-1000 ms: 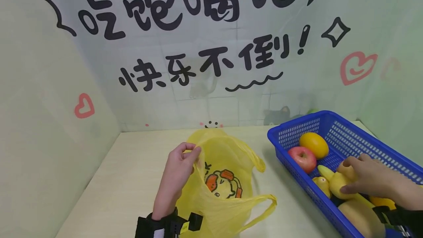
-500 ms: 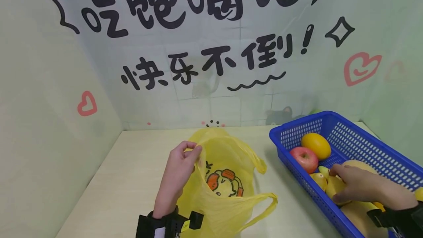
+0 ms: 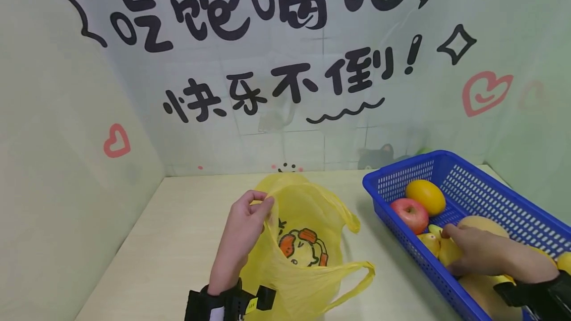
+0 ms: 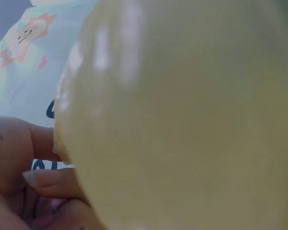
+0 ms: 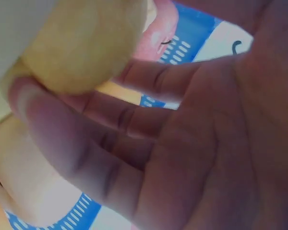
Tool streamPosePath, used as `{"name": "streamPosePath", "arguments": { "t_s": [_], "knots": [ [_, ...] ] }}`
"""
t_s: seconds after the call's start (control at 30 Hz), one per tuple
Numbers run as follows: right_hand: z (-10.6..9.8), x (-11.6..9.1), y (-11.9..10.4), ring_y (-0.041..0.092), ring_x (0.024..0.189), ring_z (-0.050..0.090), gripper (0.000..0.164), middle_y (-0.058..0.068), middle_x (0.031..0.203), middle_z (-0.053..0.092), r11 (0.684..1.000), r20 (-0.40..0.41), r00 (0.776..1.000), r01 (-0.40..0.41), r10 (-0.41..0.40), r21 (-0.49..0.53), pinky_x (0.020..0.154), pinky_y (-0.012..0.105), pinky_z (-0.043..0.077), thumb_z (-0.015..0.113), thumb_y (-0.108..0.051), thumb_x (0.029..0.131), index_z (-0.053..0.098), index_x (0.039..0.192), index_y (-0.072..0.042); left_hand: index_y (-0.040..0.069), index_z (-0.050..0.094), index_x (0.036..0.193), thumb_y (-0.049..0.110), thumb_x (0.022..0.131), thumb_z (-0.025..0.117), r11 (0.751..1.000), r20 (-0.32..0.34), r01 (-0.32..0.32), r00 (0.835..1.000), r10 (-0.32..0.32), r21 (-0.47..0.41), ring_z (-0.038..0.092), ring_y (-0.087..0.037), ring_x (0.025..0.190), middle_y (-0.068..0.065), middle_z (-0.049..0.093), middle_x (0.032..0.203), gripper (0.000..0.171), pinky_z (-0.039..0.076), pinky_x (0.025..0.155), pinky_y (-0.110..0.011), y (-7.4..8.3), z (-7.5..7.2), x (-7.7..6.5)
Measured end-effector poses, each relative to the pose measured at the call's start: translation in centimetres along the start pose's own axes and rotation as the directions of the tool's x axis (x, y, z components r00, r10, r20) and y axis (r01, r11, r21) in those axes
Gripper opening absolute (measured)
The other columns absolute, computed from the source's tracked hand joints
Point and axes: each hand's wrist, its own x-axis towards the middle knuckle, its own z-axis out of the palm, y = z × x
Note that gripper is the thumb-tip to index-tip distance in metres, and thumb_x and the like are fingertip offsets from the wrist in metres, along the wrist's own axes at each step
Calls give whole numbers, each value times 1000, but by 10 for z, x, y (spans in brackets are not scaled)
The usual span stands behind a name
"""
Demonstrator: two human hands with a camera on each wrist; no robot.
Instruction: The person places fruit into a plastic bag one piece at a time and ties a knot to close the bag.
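Observation:
My left hand (image 3: 243, 229) pinches the rim of a yellow plastic bag (image 3: 308, 281) between thumb and fingers; the bag's mouth gapes. In the left wrist view the bag (image 4: 173, 120) fills most of the picture. Inside the blue basket (image 3: 397, 241), my right hand (image 3: 488, 249) has its thumb and fingers curled round a rounded yellow fruit, pear-like (image 3: 449, 252). The right wrist view has this yellow fruit (image 5: 86, 43) between the thumb and fingers, its upper left side cut off. A banana tip (image 3: 434, 230) pokes out beside it.
A red apple (image 3: 409, 215) and an orange-yellow fruit (image 3: 425, 197) lie at the basket's far left end. A small yellow fruit (image 3: 429, 243) and large tan fruits (image 3: 484, 224) surround the right hand. The basket stands right of the bag on a pale table (image 3: 178, 241).
My right hand has lowered onto the yellow fruit, moved slightly left, and closed its fingers round it. The left hand still holds the bag's rim in the same place.

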Motion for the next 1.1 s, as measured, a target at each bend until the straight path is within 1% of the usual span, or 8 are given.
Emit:
{"name": "streamPosePath", "arguments": {
  "t_s": [0.13,0.23,0.4,0.53,0.7,0.83,0.93,1.1],
  "knots": [
    [-3,-5,1,19,79,49,60,7,93,56,997,-95,994,47,-53,-69,64,32,41,73,-33,85,52,127,5,3,58,113,23,100,58,1000,5,-5,1000,5,0,44,-13,53,-2,58,68,24,38,52,-20,-1,1,1],
    [-10,-11,-2,25,82,53,64,17,98,62,989,-250,964,54,-88,-137,73,43,52,70,-36,89,51,129,10,3,58,112,23,99,60,1000,3,-15,1000,15,2,47,-14,53,-3,61,69,24,40,52,-19,-2,1,2],
    [-19,-26,-26,35,94,58,72,32,119,58,989,-466,876,74,-124,-125,81,57,53,65,-38,94,41,141,10,3,59,112,25,99,59,1000,3,-5,1000,5,2,41,-13,51,-1,58,66,26,37,51,-20,-1,2,1],
    [-20,-36,-58,26,91,57,71,23,117,58,985,-548,819,154,-170,-75,74,43,57,66,-36,94,37,147,1,3,59,113,26,100,58,1000,11,2,1000,-2,-8,37,-12,49,1,53,63,26,33,50,-20,-1,3,0],
    [-15,-42,-98,10,87,53,68,7,116,60,940,-643,699,323,-313,-106,66,22,52,72,-28,90,41,148,-13,3,59,112,24,100,57,1000,19,-3,1000,4,-12,36,-11,49,1,47,60,24,32,50,-20,-1,3,-1],
    [-8,-41,-129,3,91,53,67,0,123,61,889,-667,618,433,-415,-152,73,23,54,73,-27,89,42,148,-19,3,58,112,23,100,57,1000,23,-10,1000,11,-6,35,-11,49,1,45,60,23,32,50,-20,-2,4,0],
    [-3,-37,-149,3,99,54,65,-3,129,60,859,-640,624,499,-448,-115,79,25,55,72,-32,90,44,147,-20,3,58,113,22,100,57,1000,24,-20,1000,20,0,35,-12,50,0,47,62,23,32,50,-20,-2,4,0],
    [5,-22,-172,2,98,55,62,-6,126,60,777,-536,683,625,-496,77,78,20,53,68,-42,91,46,145,-22,3,57,113,21,100,58,1000,28,-27,999,26,5,39,-13,53,-2,52,66,22,34,51,-21,-1,5,0]
  ]
}}
